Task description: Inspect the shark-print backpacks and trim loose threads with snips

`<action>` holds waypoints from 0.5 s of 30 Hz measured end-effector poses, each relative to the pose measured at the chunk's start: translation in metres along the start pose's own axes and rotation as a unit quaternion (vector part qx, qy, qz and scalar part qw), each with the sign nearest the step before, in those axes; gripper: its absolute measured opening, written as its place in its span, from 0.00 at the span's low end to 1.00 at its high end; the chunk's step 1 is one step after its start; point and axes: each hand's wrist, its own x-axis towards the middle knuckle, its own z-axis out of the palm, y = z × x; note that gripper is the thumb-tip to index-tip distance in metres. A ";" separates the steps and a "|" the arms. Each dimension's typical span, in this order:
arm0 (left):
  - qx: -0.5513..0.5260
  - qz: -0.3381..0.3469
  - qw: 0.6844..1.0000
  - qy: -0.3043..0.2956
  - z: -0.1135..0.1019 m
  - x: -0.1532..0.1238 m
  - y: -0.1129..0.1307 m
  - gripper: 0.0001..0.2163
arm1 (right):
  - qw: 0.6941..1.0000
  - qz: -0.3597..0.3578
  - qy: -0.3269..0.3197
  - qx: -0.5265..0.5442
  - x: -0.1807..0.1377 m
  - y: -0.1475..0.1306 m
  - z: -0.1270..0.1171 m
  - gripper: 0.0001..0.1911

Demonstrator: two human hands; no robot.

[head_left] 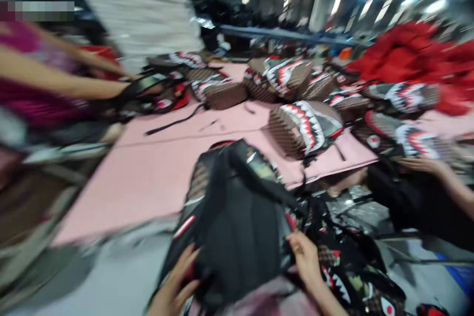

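Observation:
A black backpack [240, 222] lies tilted in front of me, its padded back and dark straps facing up. Part of its side shows a brown check and camouflage pattern. At its lower left edge, my left hand [176, 279] grips the side, fingers somewhat spread and blurred. My right hand [305, 256] pinches the lower right edge between thumb and fingers. The backpack's far end rests against the pink tabletop [155, 173]; its near end is over my lap. What lies under it is hidden.
Several shark-mouth backpacks [305, 128] stand across the table. More patterned bags [348, 266] are piled low at my right. A person [44, 74] handles a bag at the left; another person's arm [444, 177] reaches in at the right. Red fabric [407, 59] is heaped behind.

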 end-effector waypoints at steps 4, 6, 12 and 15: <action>0.036 -0.029 0.998 -0.035 -0.015 -0.044 0.021 0.37 | 0.998 -0.034 0.010 -0.058 0.025 -0.018 0.011 0.19; 0.036 -0.025 0.998 -0.034 -0.016 -0.035 0.022 0.38 | 0.997 -0.054 0.011 -0.060 0.035 -0.025 0.016 0.19; -0.031 -0.084 0.996 0.005 -0.034 0.021 0.025 0.24 | 0.981 -0.121 0.142 0.048 0.092 -0.052 0.023 0.20; -0.041 -0.090 0.995 0.003 -0.041 0.046 0.033 0.25 | 0.975 -0.132 0.173 0.054 0.146 -0.070 0.032 0.21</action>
